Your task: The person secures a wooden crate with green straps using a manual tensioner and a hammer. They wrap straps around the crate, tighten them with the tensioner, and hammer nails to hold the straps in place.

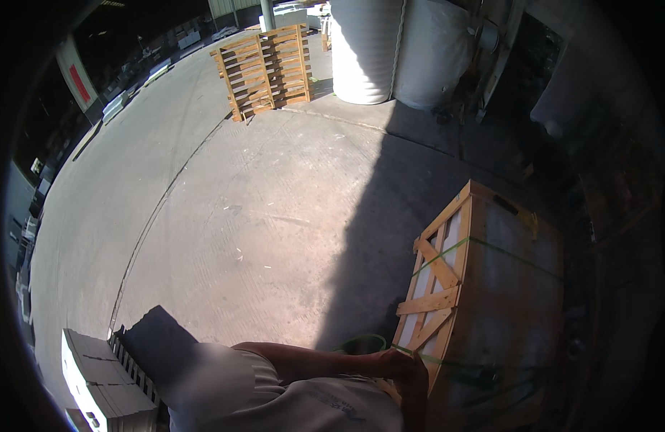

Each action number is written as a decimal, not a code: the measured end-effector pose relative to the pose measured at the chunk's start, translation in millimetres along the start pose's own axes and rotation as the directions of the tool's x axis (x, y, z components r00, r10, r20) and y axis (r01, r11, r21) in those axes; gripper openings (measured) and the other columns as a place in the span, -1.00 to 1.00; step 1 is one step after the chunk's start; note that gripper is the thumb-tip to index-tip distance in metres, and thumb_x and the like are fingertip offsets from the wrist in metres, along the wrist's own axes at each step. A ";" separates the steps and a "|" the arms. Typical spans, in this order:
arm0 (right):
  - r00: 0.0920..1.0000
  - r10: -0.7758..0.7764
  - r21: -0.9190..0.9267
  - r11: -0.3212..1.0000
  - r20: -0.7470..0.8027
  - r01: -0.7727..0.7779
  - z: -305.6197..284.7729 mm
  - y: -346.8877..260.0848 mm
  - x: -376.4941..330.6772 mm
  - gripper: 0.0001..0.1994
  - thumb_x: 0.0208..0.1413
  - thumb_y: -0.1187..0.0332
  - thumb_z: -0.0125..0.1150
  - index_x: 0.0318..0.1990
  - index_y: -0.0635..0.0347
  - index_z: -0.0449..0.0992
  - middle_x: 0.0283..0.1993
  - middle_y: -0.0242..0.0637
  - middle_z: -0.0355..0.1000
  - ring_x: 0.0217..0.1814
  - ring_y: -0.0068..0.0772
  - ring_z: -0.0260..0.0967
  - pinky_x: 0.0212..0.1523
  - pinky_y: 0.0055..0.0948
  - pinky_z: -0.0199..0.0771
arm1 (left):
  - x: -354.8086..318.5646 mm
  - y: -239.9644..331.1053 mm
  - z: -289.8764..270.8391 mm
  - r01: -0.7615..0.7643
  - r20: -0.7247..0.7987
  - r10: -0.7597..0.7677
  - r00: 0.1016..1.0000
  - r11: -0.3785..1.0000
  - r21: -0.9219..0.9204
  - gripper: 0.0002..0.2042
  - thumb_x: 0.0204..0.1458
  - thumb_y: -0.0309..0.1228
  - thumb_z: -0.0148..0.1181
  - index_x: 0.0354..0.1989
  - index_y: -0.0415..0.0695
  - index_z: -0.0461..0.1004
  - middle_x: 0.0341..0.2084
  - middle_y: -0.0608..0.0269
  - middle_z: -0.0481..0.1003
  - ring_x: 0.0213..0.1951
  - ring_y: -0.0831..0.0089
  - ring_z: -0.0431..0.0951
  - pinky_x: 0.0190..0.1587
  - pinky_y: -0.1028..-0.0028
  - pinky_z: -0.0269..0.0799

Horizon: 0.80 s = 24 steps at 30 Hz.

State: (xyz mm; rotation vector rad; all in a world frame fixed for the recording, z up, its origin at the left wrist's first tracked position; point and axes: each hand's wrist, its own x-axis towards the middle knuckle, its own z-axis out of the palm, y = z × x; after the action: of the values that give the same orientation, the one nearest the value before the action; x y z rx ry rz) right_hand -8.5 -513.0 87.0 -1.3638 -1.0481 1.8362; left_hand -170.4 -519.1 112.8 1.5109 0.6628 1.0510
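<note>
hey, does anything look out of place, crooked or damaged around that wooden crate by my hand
Nothing looks broken. The wooden crate seems intact, its green straps unbroken. One loop of green strapping lies loose on the concrete beside the crate, near the right hand resting at its corner. The pallets lean upright rather than lie flat.

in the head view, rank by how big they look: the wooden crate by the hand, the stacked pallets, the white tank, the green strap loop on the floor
1. wooden crate, nearest the camera
2. white tank, cut off by the frame
3. stacked pallets, far off
4. green strap loop, partly hidden
</note>
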 end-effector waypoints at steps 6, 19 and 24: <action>0.966 0.257 0.391 0.888 0.013 -0.241 32.8 -68.1 22.4 -0.71 0.27 0.11 -0.04 -0.24 0.16 0.43 -0.34 -0.32 0.40 -0.33 -0.37 0.40 -0.35 -0.33 0.50 | -12.6 30.4 -38.8 0.459 0.183 -0.424 0.887 0.761 -0.459 -0.76 0.25 -0.32 -0.05 -0.13 -0.22 0.47 -0.45 0.36 0.40 -0.44 0.64 0.29 -0.40 0.55 0.25; 0.989 0.103 -0.020 0.995 0.104 -0.101 90.1 -127.5 66.4 -0.69 0.20 0.16 0.07 -0.53 0.05 0.26 -0.66 -0.51 0.08 -0.77 -0.66 -0.10 -0.77 -0.57 -0.26 | -46.8 1.7 -81.8 0.455 -0.171 -0.436 0.884 0.885 0.098 -0.72 0.25 -0.24 -0.09 -0.16 -0.18 0.46 -0.54 0.29 0.45 -0.50 0.52 0.44 -0.43 0.44 0.40; 0.959 0.146 0.177 0.965 0.245 -0.192 77.6 -143.8 90.4 -0.66 0.21 0.16 0.06 -0.58 0.03 0.22 -0.68 -0.51 0.05 -0.77 -0.66 -0.14 -0.75 -0.57 -0.26 | -42.9 25.0 -79.0 0.412 -0.119 -0.459 0.880 0.865 -0.285 -0.78 0.20 -0.28 -0.04 -0.18 -0.14 0.46 -0.63 0.25 0.43 -0.55 0.49 0.46 -0.49 0.44 0.40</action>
State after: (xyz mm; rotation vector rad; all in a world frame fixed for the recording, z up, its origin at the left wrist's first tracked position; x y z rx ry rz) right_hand -105.6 -384.1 181.0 -1.1738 -0.8505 2.2044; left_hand -262.8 -524.6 124.3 0.9837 0.9158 0.8849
